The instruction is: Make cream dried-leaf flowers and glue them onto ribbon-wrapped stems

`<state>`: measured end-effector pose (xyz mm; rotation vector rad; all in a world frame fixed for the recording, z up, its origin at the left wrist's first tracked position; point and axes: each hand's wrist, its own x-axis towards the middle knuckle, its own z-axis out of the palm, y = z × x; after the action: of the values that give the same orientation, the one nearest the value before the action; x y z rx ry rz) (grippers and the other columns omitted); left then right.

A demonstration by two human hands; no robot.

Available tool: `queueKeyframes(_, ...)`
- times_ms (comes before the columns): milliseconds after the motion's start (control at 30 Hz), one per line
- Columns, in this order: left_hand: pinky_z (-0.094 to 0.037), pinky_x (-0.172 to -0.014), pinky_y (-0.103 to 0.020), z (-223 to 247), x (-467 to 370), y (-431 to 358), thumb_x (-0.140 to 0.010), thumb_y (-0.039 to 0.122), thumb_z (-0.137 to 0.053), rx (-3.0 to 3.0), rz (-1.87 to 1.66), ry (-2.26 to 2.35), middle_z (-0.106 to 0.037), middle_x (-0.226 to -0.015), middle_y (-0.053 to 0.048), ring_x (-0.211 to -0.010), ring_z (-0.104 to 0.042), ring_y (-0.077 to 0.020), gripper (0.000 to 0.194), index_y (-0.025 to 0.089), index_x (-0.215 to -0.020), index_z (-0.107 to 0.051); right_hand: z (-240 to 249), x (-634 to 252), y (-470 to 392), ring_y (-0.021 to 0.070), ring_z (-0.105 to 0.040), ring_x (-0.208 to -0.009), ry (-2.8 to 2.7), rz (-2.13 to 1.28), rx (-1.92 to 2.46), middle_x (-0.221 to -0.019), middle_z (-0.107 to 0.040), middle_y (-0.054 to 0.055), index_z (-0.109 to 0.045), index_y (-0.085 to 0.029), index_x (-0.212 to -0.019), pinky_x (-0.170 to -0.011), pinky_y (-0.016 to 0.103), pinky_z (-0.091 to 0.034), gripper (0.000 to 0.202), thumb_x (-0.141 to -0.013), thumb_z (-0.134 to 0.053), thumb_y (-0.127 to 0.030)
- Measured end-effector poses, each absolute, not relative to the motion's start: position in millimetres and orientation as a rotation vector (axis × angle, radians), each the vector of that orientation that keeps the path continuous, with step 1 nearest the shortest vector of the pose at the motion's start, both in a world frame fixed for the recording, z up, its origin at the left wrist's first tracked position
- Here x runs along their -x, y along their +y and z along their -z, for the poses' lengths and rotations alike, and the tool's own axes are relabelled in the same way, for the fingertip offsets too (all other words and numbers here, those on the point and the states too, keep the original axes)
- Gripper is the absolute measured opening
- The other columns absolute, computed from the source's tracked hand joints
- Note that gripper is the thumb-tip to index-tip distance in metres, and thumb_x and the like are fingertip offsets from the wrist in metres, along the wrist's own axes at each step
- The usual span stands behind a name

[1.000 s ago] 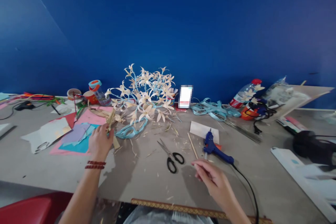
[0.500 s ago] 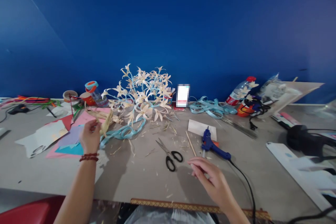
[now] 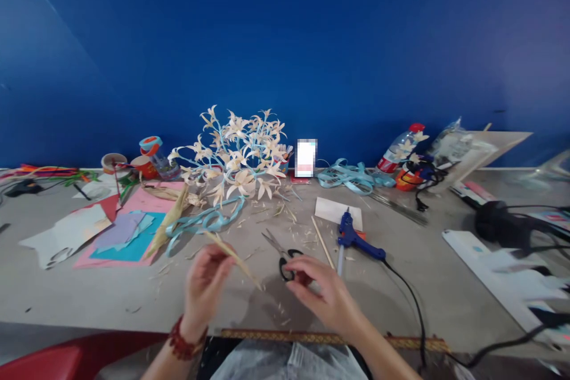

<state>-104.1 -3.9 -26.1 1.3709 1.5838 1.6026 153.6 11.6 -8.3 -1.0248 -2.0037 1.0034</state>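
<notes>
A pale, narrow strip of dried corn husk (image 3: 238, 262) is pinched in my left hand (image 3: 205, 282), slanting down to the right over the table. My right hand (image 3: 323, 291) is at the black-handled scissors (image 3: 276, 243), its curled fingers and thumb apart and partly covering the handles. The scissors lie on the table with their blades toward the upper left; whether my fingers touch them I cannot tell. Beyond my left hand, more dried husk (image 3: 167, 225) lies beside light blue ribbon (image 3: 209, 222). A blue glue gun (image 3: 356, 237) rests to the right of my right hand.
A bunch of cream husk flowers (image 3: 238, 160) on blue stems stands at the back. Coloured paper (image 3: 129, 237) lies left. A thin stick (image 3: 323, 242), blue ribbon coils (image 3: 345, 177) and a bottle (image 3: 396, 151) are right of centre. The glue gun's cord (image 3: 412, 294) runs toward the front edge.
My left hand has come from the husk pile toward the middle front, with a husk strip in it. My right hand has moved left to the scissors' handles.
</notes>
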Motion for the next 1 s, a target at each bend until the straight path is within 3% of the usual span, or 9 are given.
queueKeyframes(100,-0.051,-0.066,-0.027,28,57,-7,-0.079,0.033,-0.07,-1.157,-1.432,1.208,-0.064,-0.076,-0.001,-0.069,-0.06,-0.0154,0.015,0.02,-0.081,-0.062,2,-137,14,0.0137,-0.059,-0.068,-2.048,-1.103,1.024,-0.084,-0.064,0.001,-0.063,-0.021,-0.099,-0.062,0.023,-0.046,0.023,-0.08,-0.071,-0.031)
queueKeyframes(200,-0.048,-0.063,-0.023,25,38,0,-0.075,0.031,-0.075,-0.942,-1.361,1.072,-0.063,-0.073,0.0,-0.065,-0.058,-0.0127,0.018,0.019,-0.08,-0.062,10,-130,18,0.01,-0.048,-0.058,-1.915,-1.276,1.023,-0.066,-0.054,-0.004,-0.06,-0.019,-0.079,-0.053,0.02,-0.038,0.019,-0.081,-0.069,-0.036)
queueKeyframes(400,-0.046,-0.063,-0.022,22,28,6,-0.077,0.03,-0.074,-0.758,-1.274,0.909,-0.062,-0.075,0.001,-0.065,-0.056,-0.0108,0.018,0.019,-0.083,-0.062,32,-136,20,0.0073,-0.04,-0.048,-1.426,-1.716,0.915,-0.061,-0.043,-0.006,-0.052,-0.018,-0.073,-0.046,0.019,-0.034,0.037,-0.082,-0.063,-0.052)
queueKeyframes(500,-0.046,-0.064,-0.023,27,23,5,-0.078,0.033,-0.073,-0.897,-1.276,0.942,-0.062,-0.077,0.0,-0.068,-0.056,-0.012,0.02,0.018,-0.088,-0.063,29,-140,18,0.0089,-0.042,-0.051,-1.522,-1.559,0.982,-0.062,-0.047,-0.005,-0.054,-0.019,-0.072,-0.048,0.02,-0.034,0.029,-0.086,-0.059,-0.044)
queueKeyframes(633,-0.045,-0.062,-0.023,33,18,5,-0.069,0.033,-0.08,-1.106,-1.176,0.978,-0.061,-0.072,0.0,-0.067,-0.055,-0.0134,0.026,0.016,-0.081,-0.064,18,-145,16,0.0118,-0.047,-0.06,-1.877,-1.057,1.114,-0.064,-0.054,-0.003,-0.059,-0.019,-0.072,-0.055,0.022,-0.034,0.013,-0.085,-0.059,-0.023)
queueKeyframes(700,-0.046,-0.063,-0.024,33,17,5,-0.073,0.034,-0.077,-1.04,-1.121,0.974,-0.062,-0.072,0.0,-0.066,-0.056,-0.0135,0.024,0.016,-0.081,-0.064,15,-148,16,0.0125,-0.05,-0.063,-1.936,-0.958,1.141,-0.067,-0.057,-0.002,-0.06,-0.019,-0.075,-0.058,0.022,-0.035,0.01,-0.084,-0.057,-0.019)
queueKeyframes(900,-0.049,-0.065,-0.025,24,19,3,-0.079,0.032,-0.071,-0.914,-1.096,0.904,-0.064,-0.074,-0.001,-0.065,-0.058,-0.0125,0.019,0.014,-0.082,-0.064,21,-153,22,0.0111,-0.049,-0.053,-1.571,-1.456,1.093,-0.062,-0.053,-0.003,-0.056,-0.018,-0.078,-0.049,0.02,-0.039,0.024,-0.091,-0.052,-0.038)
queueKeyframes(1000,-0.047,-0.063,-0.024,19,19,4,-0.079,0.031,-0.071,-0.947,-1.129,0.923,-0.062,-0.071,0.0,-0.063,-0.057,-0.0116,0.019,0.014,-0.078,-0.064,23,-151,23,0.0105,-0.049,-0.054,-1.526,-1.531,1.033,-0.064,-0.053,-0.003,-0.055,-0.018,-0.08,-0.05,0.02,-0.04,0.021,-0.09,-0.054,-0.037)
